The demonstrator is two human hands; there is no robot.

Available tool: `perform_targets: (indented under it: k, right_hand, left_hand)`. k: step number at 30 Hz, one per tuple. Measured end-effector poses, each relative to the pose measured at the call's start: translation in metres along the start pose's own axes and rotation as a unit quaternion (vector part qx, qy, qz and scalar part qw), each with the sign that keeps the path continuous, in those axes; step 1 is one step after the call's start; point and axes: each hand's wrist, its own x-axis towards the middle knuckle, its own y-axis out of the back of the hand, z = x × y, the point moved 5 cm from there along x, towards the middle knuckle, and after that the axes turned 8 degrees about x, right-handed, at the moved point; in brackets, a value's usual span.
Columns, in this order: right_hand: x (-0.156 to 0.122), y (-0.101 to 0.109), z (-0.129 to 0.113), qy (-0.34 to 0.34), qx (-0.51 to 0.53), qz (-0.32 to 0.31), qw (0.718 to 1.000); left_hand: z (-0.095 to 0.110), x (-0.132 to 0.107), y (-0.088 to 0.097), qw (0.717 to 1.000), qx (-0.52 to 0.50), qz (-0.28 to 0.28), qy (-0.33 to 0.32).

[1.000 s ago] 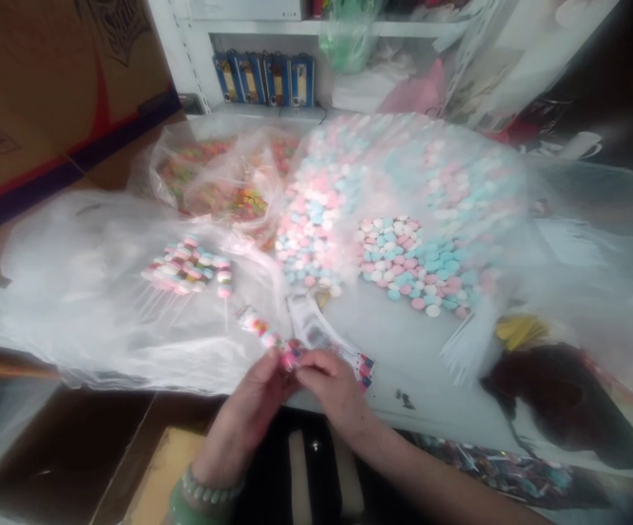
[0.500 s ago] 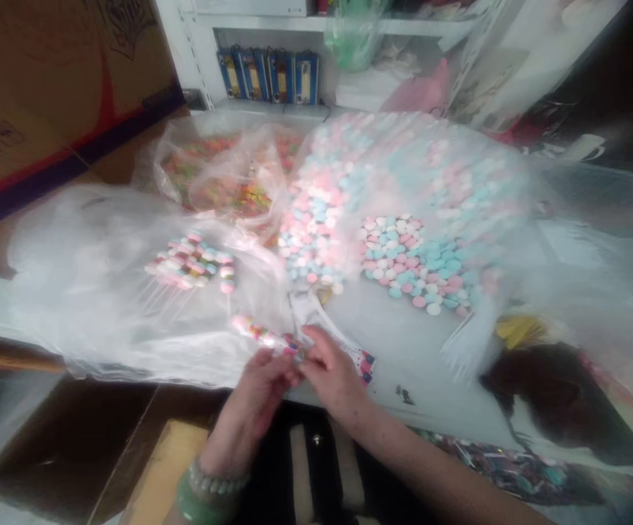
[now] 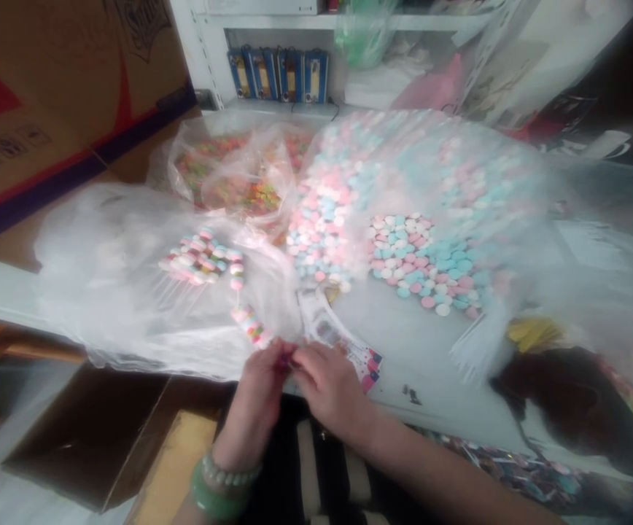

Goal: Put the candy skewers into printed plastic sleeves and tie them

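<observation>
Near the table's front edge, my left hand [image 3: 262,375] is closed around the lower end of a candy stick [image 3: 249,324], a row of pink, white and coloured candies that points up and left. My right hand [image 3: 330,386] pinches at the same end, close against the left fingers. A dark pink and blue bit shows between the fingertips; what exactly it is stays blurred. Just beyond my right hand lie printed cards [image 3: 330,328] with a red and blue pattern. Finished-looking candy sticks [image 3: 199,257] lie in a pile on clear plastic to the left.
A big clear bag of pink, white and blue candies [image 3: 404,248] spreads across the table [image 3: 398,335]. Behind the pile is a bag of orange and green candies [image 3: 262,193]. White sticks [image 3: 472,346] and yellow strips [image 3: 532,333] lie right. A large carton [image 3: 65,95] stands left.
My hands have drawn closer together, and the candy stick now slopes more steeply, with its lower end hidden in my fingers. The whole view has shifted slightly, so things sit further right.
</observation>
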Motion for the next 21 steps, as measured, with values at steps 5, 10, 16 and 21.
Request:
perform_targets:
  k: [5,10,16,21]
  right_hand:
    - [0.014,-0.004,-0.021,0.067,-0.13,-0.022,0.989]
    - [0.024,-0.027,0.013,-0.25,0.292,-0.089,0.919]
    - [0.003,-0.05,0.011,-0.415,0.564,-0.15,0.698]
    - [0.015,-0.006,0.001,-0.307,0.405,0.012,0.861]
  left_hand:
    - [-0.004,-0.003,-0.018,0.995,-0.07,-0.008,0.068]
    - [0.001,-0.012,-0.012,0.991,-0.066,-0.043,0.105]
    - [0.015,-0.026,0.022,0.986,0.127,-0.107,0.033]
    - [0.026,-0.03,0.034,0.966,0.251,-0.038,-0.05]
